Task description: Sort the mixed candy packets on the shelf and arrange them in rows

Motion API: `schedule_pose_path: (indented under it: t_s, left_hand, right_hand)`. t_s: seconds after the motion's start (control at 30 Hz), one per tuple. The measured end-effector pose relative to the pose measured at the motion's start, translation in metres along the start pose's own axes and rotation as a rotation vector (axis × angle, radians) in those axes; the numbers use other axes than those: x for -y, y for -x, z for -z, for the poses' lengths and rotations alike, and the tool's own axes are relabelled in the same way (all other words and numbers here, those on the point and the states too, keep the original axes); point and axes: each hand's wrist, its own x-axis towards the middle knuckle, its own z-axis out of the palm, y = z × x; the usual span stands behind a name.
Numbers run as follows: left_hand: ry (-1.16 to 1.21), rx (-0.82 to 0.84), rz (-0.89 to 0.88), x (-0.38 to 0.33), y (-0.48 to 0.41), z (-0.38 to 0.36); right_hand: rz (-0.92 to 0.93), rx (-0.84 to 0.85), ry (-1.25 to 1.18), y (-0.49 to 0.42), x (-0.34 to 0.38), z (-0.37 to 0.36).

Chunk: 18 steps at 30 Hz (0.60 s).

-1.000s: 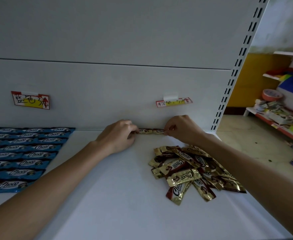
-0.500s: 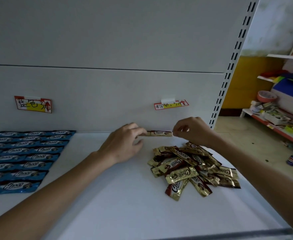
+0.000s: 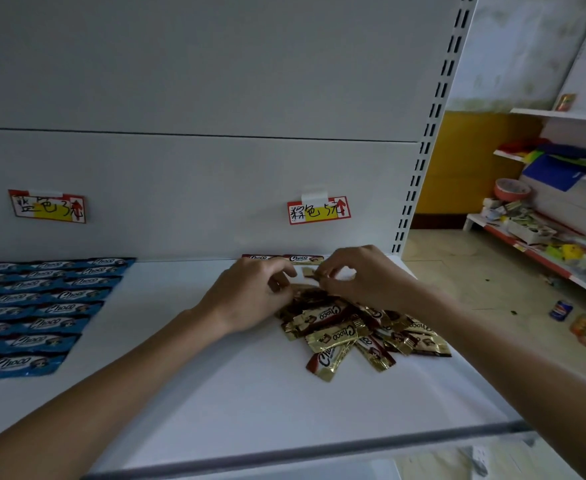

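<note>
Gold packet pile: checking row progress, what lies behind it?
Two brown Choco packets lie end to end against the back panel. The left hand and right hand hide part of the pile.

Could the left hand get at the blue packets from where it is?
Probably yes. Only bare shelf lies between the left hand and the blue packets, with nothing standing in the way; it is at the brown pile now.

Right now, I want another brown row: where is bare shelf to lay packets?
Bare shelf runs between the blue rows and the brown pile, back wall to front rail, and in front of the pile. Crowded: the pile's back edge, where the left hand and right hand, pinching a brown packet, work near the two placed brown packets.
</note>
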Motion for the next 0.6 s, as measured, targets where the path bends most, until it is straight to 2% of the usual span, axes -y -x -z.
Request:
schedule_pose_path:
  t_s: [0.1, 0.2, 0.47, 0.6]
  left_hand:
    - [0.022, -0.044, 0.023, 0.003, 0.005, 0.002]
    - [-0.002, -0.021, 0.038, 0.005, 0.008, 0.002]
    - [0.004, -0.035, -0.004, 0.005, 0.006, 0.007]
    - [0.007, -0.046, -0.008, 0.006, -0.004, 0.007]
  right_hand:
    - [-0.023, -0.154, -0.162, -0.003, 0.002, 0.002]
    - [-0.092, -0.211, -0.283, -0.006, 0.001, 0.005]
    - [-0.178, -0.291, -0.208, -0.011, -0.009, 0.004]
    - [-0.197, -0.268, -0.204, -0.014, -0.020, 0.010]
